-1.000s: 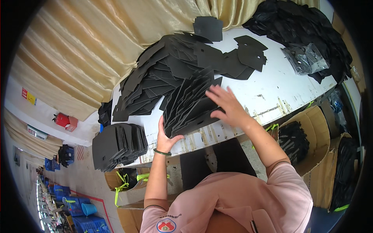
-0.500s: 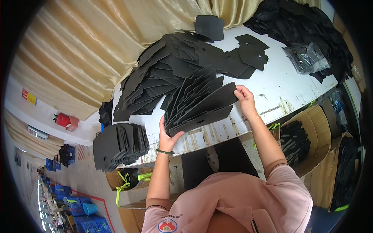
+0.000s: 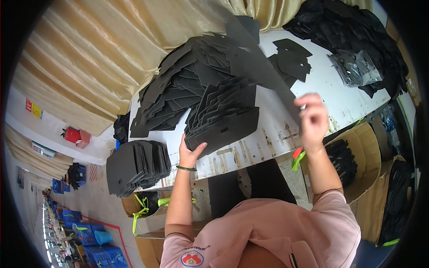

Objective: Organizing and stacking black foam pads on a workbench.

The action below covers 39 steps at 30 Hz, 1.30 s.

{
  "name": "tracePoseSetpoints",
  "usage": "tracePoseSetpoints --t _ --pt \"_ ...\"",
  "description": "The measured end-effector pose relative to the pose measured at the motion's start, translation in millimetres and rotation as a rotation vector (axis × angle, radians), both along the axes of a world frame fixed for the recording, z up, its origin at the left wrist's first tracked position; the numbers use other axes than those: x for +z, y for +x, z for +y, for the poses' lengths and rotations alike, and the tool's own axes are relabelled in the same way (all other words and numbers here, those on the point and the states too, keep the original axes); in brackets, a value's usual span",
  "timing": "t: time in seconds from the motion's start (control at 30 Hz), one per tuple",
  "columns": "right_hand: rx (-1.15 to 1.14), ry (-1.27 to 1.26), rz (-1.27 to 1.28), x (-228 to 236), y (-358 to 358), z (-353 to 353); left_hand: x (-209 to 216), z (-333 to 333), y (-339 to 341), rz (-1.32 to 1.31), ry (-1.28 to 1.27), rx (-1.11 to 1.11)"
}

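Observation:
My left hand (image 3: 189, 155) is closed round the lower left corner of a fanned bundle of thin black sheet panels (image 3: 234, 128), thumb on the front face. The bundle leans on the white table, and its front panel shows a small slot. Raised to the right of it, my right hand (image 3: 312, 117) is curled and smeared by motion. Its fingers pinch the edge of a single black panel (image 3: 278, 80), which blurs as it slants up and away to the left. Behind the bundle spreads a loose heap of similar panels (image 3: 178, 80).
A neat stack of black panels (image 3: 136, 167) stands at the table's left corner. At the far right lie a clear plastic bag (image 3: 357, 69) and a dark pile (image 3: 346, 27). Cardboard boxes (image 3: 366, 156) flank the table's near right edge. A gold curtain (image 3: 89, 58) hangs behind.
My right hand has moved right and toward me, pulling one panel off the front of the bundle. The left hand keeps its hold, and the bundle's panels lie closer together.

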State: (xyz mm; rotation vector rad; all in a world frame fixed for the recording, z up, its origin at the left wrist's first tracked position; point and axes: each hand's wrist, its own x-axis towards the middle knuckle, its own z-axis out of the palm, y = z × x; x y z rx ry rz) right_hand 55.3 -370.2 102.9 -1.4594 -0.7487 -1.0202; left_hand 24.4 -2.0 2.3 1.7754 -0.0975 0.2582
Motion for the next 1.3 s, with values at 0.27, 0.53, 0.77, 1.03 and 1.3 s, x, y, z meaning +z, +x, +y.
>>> tracePoseSetpoints --t 0.27,0.53,0.77,1.03,1.3 --pt "0.134 -1.023 -0.301 -92.3 17.3 28.0 0.5 39.9 21.2 0.17 -0.173 -0.091" --pt "-0.025 -0.956 -0.202 -130.1 44.4 25.7 -14.4 48.0 13.2 0.113 -0.357 -0.207" --pt "0.117 -0.679 0.432 -155.6 20.6 70.4 -13.6 16.1 5.9 0.112 -0.298 -0.047" --pt "0.185 -0.405 0.951 -169.2 9.6 89.2 -20.4 20.8 -1.4 0.171 -0.42 -0.046" --pt "0.347 0.354 0.949 -184.0 49.8 83.8 -17.1 14.9 -3.1 0.123 -0.507 -0.209"
